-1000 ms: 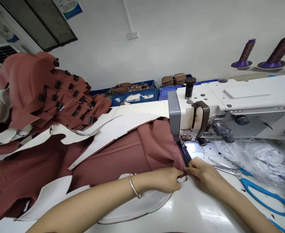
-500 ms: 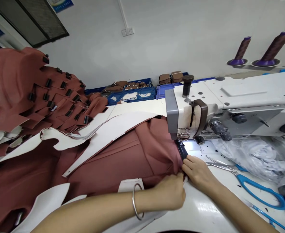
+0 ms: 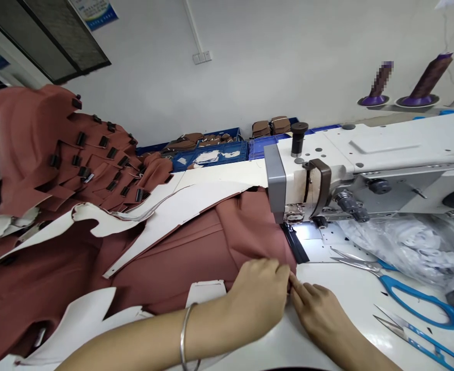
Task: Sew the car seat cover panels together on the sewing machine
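Observation:
A reddish-brown leather cover with white backing lies across the sewing machine bed, its right edge running up to the presser foot. My left hand, a silver bangle on its wrist, is closed on the cover's near right edge. Against its fingertips, my right hand pinches the same edge; the exact bit between the fingers is hidden. A black strip, like zipper tape, lies along the cover's edge from under the needle area of the sewing machine, its near end loose and touched by neither hand.
Blue-handled scissors and blue thread snips lie on the right. Behind them is a clear plastic bag of white pieces. Clipped leather pieces are heaped at left. Thread cones and blue crates stand at the back.
My right hand has let go of the black strip and moved toward me to the cover's edge. My left hand has shifted slightly up and left. The snips have come into fuller view.

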A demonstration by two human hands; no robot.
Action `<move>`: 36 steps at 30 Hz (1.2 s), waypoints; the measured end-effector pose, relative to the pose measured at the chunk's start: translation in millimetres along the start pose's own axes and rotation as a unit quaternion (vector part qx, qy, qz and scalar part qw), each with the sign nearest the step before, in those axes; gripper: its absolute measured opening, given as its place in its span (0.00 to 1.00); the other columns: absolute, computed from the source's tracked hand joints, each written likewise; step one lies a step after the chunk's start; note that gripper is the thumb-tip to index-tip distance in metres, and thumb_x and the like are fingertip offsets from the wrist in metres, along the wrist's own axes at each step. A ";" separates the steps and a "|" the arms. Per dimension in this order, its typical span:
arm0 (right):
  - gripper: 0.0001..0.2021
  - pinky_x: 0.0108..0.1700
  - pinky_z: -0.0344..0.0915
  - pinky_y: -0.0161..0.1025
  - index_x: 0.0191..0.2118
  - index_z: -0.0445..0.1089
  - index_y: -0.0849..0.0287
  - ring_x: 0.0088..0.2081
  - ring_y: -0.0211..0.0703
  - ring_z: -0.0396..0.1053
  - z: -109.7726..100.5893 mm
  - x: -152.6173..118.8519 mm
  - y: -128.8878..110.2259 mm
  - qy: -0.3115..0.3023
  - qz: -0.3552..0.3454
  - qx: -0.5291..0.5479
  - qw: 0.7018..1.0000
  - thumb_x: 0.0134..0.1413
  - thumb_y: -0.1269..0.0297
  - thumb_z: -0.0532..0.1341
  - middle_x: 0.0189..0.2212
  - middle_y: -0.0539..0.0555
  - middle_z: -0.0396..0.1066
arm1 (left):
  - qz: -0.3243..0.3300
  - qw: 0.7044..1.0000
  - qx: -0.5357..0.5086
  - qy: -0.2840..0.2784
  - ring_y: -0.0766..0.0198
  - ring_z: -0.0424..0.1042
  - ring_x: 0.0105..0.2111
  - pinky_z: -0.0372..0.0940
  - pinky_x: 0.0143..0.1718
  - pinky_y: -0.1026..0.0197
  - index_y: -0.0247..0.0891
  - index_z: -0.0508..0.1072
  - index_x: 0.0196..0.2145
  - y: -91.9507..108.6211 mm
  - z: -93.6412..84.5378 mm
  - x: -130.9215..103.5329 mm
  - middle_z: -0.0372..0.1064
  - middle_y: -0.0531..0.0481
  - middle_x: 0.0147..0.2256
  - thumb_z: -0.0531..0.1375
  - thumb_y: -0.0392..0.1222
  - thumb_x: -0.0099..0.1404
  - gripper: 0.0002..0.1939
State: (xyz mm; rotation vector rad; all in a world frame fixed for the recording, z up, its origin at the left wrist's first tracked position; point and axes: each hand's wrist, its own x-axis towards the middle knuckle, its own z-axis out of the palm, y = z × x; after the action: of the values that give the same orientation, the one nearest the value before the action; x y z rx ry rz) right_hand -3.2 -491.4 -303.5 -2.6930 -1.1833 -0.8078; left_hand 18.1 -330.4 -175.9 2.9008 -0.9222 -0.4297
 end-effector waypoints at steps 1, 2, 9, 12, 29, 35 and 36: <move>0.13 0.26 0.57 0.39 0.33 0.69 0.67 0.23 0.42 0.60 0.8 -0.2 -2.4 0.003 0.006 -0.007 1.000 0.49 0.81 0.49 0.35 0.64 0.71 | 0.007 0.999 -0.002 0.044 0.59 0.65 0.33 0.61 0.35 0.57 0.34 0.69 0.37 -1.4 -2.2 10.1 0.67 0.45 0.33 0.48 0.31 0.61 0.11; 0.13 0.26 0.57 0.40 0.32 0.69 0.66 0.24 0.43 0.60 0.6 -0.4 -3.2 0.007 0.007 -0.013 1.000 0.48 0.81 0.49 0.32 0.62 0.71 | 0.022 0.997 -0.006 0.068 0.59 0.65 0.35 0.61 0.37 0.57 0.34 0.69 0.36 -2.4 -2.3 21.7 0.67 0.45 0.34 0.47 0.31 0.63 0.11; 0.12 0.25 0.55 0.40 0.29 0.68 0.65 0.22 0.44 0.59 -9.4 -7.4 19.4 0.001 -0.013 -0.042 0.999 0.49 0.81 0.49 0.33 0.65 0.72 | -0.012 0.999 0.044 -0.004 0.53 0.61 0.42 0.61 0.41 0.53 0.33 0.71 0.36 -4.5 19.3 86.9 0.62 0.42 0.42 0.58 0.50 0.60 0.15; 0.12 0.26 0.55 0.40 0.29 0.68 0.65 0.23 0.44 0.60 -9.8 -9.7 24.4 -0.007 -0.017 -0.038 0.999 0.49 0.80 0.49 0.37 0.67 0.72 | -0.017 0.998 0.051 0.023 0.52 0.60 0.43 0.61 0.42 0.53 0.36 0.72 0.36 -11.4 21.7 91.6 0.60 0.42 0.43 0.61 0.51 0.56 0.16; 0.12 0.25 0.55 0.41 0.30 0.69 0.66 0.24 0.44 0.60 -6.0 -13.9 33.1 -0.014 -0.044 0.012 0.999 0.48 0.80 0.50 0.40 0.70 0.70 | -0.006 0.997 0.055 0.046 0.49 0.65 0.47 0.65 0.41 0.54 0.37 0.69 0.36 -18.9 31.3 86.1 0.63 0.38 0.43 0.62 0.53 0.57 0.17; 0.12 0.27 0.57 0.42 0.33 0.70 0.68 0.25 0.45 0.61 -5.8 -16.0 36.0 -0.026 -0.063 0.007 0.998 0.50 0.79 0.49 0.42 0.72 0.69 | 0.014 0.994 0.050 0.096 0.49 0.62 0.53 0.60 0.51 0.52 0.34 0.68 0.39 -29.6 51.4 82.0 0.62 0.35 0.50 0.61 0.52 0.57 0.19; 0.12 0.27 0.58 0.42 0.34 0.70 0.68 0.26 0.45 0.61 -5.4 -16.4 36.5 -0.027 -0.063 0.010 0.998 0.50 0.79 0.49 0.43 0.72 0.68 | 0.007 0.993 0.044 0.105 0.49 0.61 0.54 0.58 0.53 0.52 0.32 0.67 0.42 -31.7 55.5 81.5 0.61 0.34 0.52 0.61 0.52 0.57 0.22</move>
State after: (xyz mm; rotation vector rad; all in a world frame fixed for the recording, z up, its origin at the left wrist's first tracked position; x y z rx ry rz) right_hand 11.1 -529.2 -302.5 -2.6621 -1.3778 -0.7395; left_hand 83.6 -350.3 -253.6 2.9410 -0.9510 -0.0821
